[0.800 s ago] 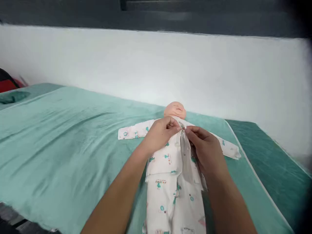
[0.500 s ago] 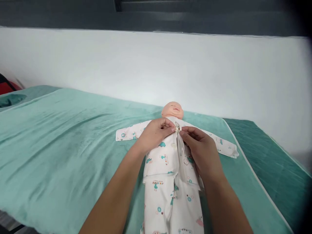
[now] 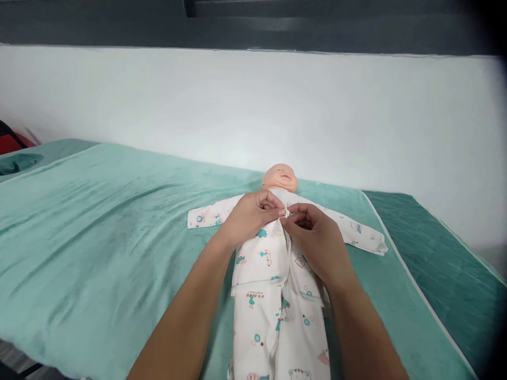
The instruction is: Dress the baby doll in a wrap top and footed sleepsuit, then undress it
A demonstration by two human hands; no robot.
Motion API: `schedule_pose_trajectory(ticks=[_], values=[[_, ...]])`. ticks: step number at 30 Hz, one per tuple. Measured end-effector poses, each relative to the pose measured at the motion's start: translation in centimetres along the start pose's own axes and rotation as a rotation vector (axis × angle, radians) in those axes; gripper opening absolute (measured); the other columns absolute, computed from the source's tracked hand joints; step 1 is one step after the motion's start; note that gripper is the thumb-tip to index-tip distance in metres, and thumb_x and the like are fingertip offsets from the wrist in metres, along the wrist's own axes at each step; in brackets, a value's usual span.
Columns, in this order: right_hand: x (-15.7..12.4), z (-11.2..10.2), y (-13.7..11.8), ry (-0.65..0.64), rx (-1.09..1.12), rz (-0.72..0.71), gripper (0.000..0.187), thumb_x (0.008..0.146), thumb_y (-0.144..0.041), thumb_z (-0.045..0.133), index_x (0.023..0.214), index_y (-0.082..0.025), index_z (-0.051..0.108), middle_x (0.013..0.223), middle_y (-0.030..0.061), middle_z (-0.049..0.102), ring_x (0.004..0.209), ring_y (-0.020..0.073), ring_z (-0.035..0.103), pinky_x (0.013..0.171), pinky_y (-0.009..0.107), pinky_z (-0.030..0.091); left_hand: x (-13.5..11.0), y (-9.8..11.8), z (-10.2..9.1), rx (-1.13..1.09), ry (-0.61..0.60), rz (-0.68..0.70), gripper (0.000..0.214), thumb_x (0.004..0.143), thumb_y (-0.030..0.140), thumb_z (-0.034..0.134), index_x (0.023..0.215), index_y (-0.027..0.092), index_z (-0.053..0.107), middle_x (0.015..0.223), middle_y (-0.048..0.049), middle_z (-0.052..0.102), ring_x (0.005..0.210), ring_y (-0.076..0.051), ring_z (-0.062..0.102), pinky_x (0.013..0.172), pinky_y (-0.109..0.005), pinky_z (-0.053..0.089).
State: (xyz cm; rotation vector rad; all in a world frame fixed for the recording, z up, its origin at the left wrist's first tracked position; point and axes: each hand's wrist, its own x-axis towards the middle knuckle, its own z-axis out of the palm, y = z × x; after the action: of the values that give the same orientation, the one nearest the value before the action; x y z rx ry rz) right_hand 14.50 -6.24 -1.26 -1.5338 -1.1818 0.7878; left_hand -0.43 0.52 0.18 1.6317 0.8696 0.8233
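A baby doll lies on its back, its arms spread wide in long white sleeves. It wears a white printed baby shirt and matching trousers. At the chest, my left hand pinches one front edge of the shirt between thumb and fingers. My right hand pinches the other front edge right beside it, the fingertips of both hands almost touching. Below my hands the shirt front hangs slightly parted. The fastening between my fingertips is mostly hidden.
A light green blanket covers the bed, with a darker green cover showing at the right. Behind the doll rises a white wall. Something red and black sits at the far left edge.
My right hand has shifted slightly left, bringing the two shirt edges together at the chest. The gap that showed there has narrowed. My left hand stays nearly in place.
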Motion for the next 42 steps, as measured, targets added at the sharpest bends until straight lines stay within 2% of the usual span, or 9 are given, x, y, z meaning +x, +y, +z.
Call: schedule_pose_trajectory(ticks=[9, 16, 18, 20, 22, 26, 30, 35, 42], values=[[-0.4, 0.5, -0.7, 0.029, -0.218, -0.108, 0.016, 0.08, -0.032, 0.064, 0.095, -0.026, 0.062, 0.071, -0.0042, 0.068, 0.064, 0.0144, 0.062, 0.063, 0.028, 0.045, 0.0, 0.1, 0.4, -0.029, -0.025, -0.003, 0.024, 0.079, 0.04, 0.069, 0.091, 0.019, 0.064, 0.078, 0.0001, 0.061, 0.068, -0.01, 0.054, 0.055, -0.02, 0.039], [-0.8, 0.0, -0.9, -0.034, -0.277, -0.106, 0.027, 0.083, -0.034, 0.06, 0.108, -0.026, 0.056, 0.079, -0.0032, 0.066, 0.07, 0.0154, 0.062, 0.064, 0.028, 0.045, -0.2, 0.2, -0.3, 0.002, -0.036, -0.007, 0.024, 0.079, 0.04, 0.069, 0.092, 0.02, 0.064, 0.079, 0.001, 0.058, 0.066, -0.009, 0.051, 0.053, -0.02, 0.037], [-1.5, -0.4, -1.1, -0.045, -0.399, -0.126, 0.022, 0.084, -0.035, 0.058, 0.103, -0.025, 0.054, 0.083, -0.0015, 0.064, 0.071, 0.0159, 0.06, 0.062, 0.028, 0.043, -0.6, 0.6, -0.9, 0.052, -0.08, -0.016, 0.024, 0.081, 0.042, 0.067, 0.092, 0.021, 0.065, 0.079, 0.0008, 0.058, 0.068, -0.009, 0.051, 0.052, -0.02, 0.037], [-2.5, -0.6, -1.4, -0.041, -0.593, -0.146, 0.014, 0.083, -0.032, 0.057, 0.091, -0.024, 0.05, 0.084, 0.0004, 0.061, 0.069, 0.0163, 0.055, 0.059, 0.029, 0.038, -1.0, 1.0, -1.5, 0.102, -0.174, -0.033, 0.025, 0.081, 0.044, 0.066, 0.09, 0.021, 0.067, 0.078, 0.0004, 0.057, 0.068, -0.01, 0.05, 0.052, -0.02, 0.036], [-3.3, -0.6, -1.7, -0.047, -0.782, -0.163, 0.014, 0.08, -0.029, 0.058, 0.083, -0.023, 0.045, 0.082, 0.002, 0.058, 0.066, 0.0166, 0.05, 0.057, 0.029, 0.033, -1.2, 1.3, -2.0, 0.148, -0.274, -0.033, 0.026, 0.08, 0.045, 0.066, 0.088, 0.02, 0.068, 0.077, -0.0003, 0.058, 0.069, -0.011, 0.05, 0.054, -0.022, 0.037], [-4.2, 0.0, -2.2, -0.084, -0.943, -0.181, 0.016, 0.08, -0.027, 0.057, 0.083, -0.022, 0.042, 0.082, 0.0047, 0.055, 0.062, 0.0158, 0.044, 0.055, 0.029, 0.027, -1.2, 1.3, -2.5, 0.242, -0.359, -0.014, 0.027, 0.074, 0.044, 0.072, 0.085, 0.02, 0.07, 0.076, 0.0005, 0.057, 0.069, -0.011, 0.047, 0.06, -0.024, 0.039], [-4.3, 0.2, -2.2, -0.105, -0.952, -0.201, 0.012, 0.085, -0.025, 0.051, 0.08, -0.022, 0.041, 0.079, 0.0049, 0.054, 0.059, 0.015, 0.041, 0.054, 0.028, 0.023, -1.1, 1.1, -2.5, 0.294, -0.394, 0.01, 0.019, 0.074, 0.039, 0.071, 0.08, 0.02, 0.068, 0.083, 0.0002, 0.06, 0.071, -0.011, 0.048, 0.062, -0.024, 0.038], [-3.9, -0.1, -1.9, -0.117, -0.906, -0.159, 0.011, 0.082, -0.021, 0.051, 0.076, -0.023, 0.042, 0.071, 0.0024, 0.055, 0.055, 0.0139, 0.038, 0.053, 0.028, 0.023, -1.1, 1.4, -2.4, 0.338, -0.421, 0.04, 0.017, 0.074, 0.036, 0.072, 0.079, 0.021, 0.069, 0.087, -0.0002, 0.06, 0.073, -0.011, 0.049, 0.064, -0.024, 0.039], [-2.4, -2.4, -1.6, -0.273, -0.59, -0.064, 0.021, 0.085, -0.03, 0.05, 0.066, -0.022, 0.048, 0.061, -0.0024, 0.054, 0.056, 0.0129, 0.043, 0.05, 0.026, 0.028, -1.2, 1.2, -2.6, 0.319, -0.427, 0.032, 0.017, 0.079, 0.037, 0.068, 0.078, 0.02, 0.066, 0.076, 0.0017, 0.059, 0.067, -0.01, 0.048, 0.059, -0.023, 0.037]])
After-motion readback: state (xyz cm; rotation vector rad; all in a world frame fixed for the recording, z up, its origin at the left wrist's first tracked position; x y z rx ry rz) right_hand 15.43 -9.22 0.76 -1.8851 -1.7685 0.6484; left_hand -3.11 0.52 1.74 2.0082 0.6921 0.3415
